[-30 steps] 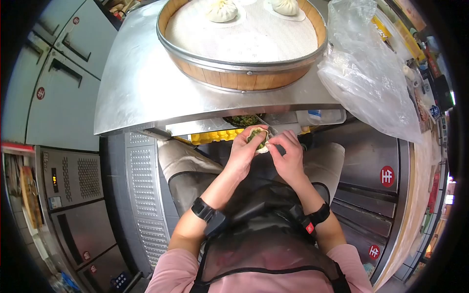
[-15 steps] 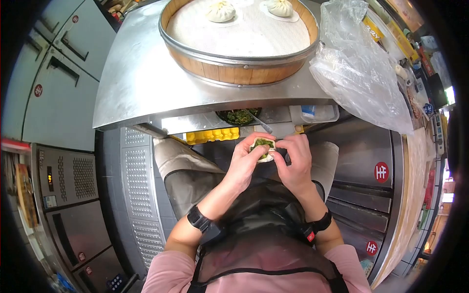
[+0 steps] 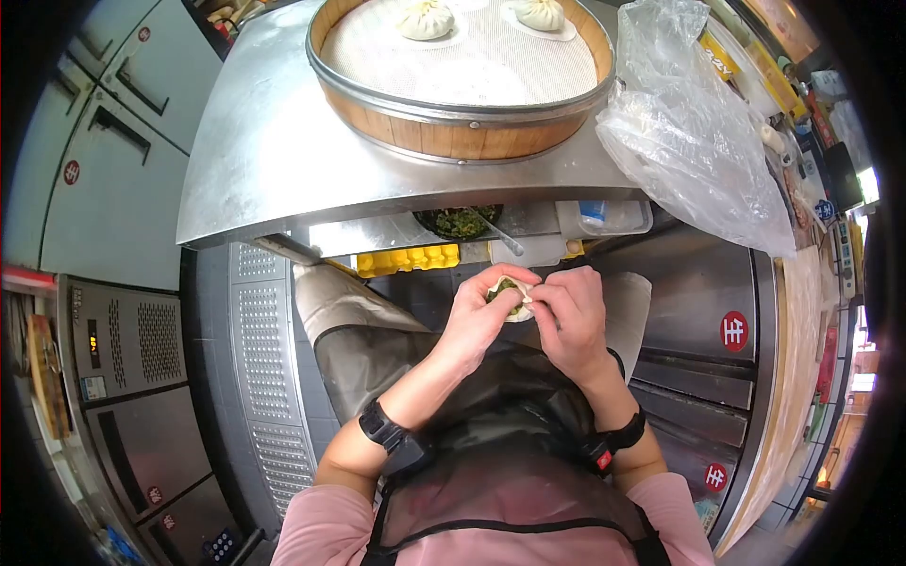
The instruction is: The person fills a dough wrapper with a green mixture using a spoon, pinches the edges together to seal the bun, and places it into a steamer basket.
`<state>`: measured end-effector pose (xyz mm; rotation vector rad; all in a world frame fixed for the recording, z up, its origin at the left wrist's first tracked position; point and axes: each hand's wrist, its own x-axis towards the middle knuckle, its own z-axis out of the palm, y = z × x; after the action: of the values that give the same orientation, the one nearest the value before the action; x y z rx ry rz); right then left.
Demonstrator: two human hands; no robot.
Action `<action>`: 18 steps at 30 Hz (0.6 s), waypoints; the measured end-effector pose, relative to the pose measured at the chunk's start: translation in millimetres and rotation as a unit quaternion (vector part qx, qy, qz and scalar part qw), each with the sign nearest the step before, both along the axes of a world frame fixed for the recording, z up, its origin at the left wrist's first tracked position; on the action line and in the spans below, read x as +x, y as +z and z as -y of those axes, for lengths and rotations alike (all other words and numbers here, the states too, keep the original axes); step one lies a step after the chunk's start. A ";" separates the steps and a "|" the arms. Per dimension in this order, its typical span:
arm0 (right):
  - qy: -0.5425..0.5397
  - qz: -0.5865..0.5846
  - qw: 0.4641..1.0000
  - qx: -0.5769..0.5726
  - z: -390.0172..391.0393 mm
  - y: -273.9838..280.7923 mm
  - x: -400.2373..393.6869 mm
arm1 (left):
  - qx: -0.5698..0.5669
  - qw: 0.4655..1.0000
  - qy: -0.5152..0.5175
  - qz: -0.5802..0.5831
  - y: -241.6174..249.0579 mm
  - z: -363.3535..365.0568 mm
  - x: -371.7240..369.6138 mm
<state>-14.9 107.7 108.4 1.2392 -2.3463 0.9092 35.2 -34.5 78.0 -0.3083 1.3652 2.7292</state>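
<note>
Between my hands, above my lap, is a bun [image 3: 519, 312] of white dough, still open at the top with green filling showing. My left hand [image 3: 479, 316] cups it from the left, its thumb at the filling. The fingertips of my right hand [image 3: 570, 316] pinch the dough's rim on the right side. On the shelf under the counter, just beyond my hands, sits a dark bowl of chopped green filling [image 3: 460, 223] with a metal spoon [image 3: 505, 238] in it.
A wooden steamer [image 3: 453, 140] with two pleated buns stands on the steel counter [image 3: 250, 151]. Clear plastic bags [image 3: 694, 141] hang over the counter's right edge. A yellow tray [image 3: 406, 259] and a clear plastic container [image 3: 618, 218] are on the lower shelf.
The opening in the dough has become smaller, with less filling visible. My right fingers have moved closer to my left hand, gathering the rim.
</note>
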 end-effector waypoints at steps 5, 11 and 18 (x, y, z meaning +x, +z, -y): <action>0.025 -0.033 0.999 0.011 -1.6 4.0 -0.1 | -0.012 1.000 -0.010 0.000 1.0 0.9 1.8; 0.038 -0.022 0.998 0.036 -8.3 8.7 0.8 | -0.063 0.997 -0.048 -0.011 0.9 4.2 0.2; 0.035 0.036 0.998 0.036 -4.4 22.7 2.4 | -0.175 0.973 -0.135 -0.061 5.6 11.5 -2.2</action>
<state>-12.5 112.2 131.1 1.3450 -2.4259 0.9133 33.0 -46.0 83.5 0.0291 1.7748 2.3171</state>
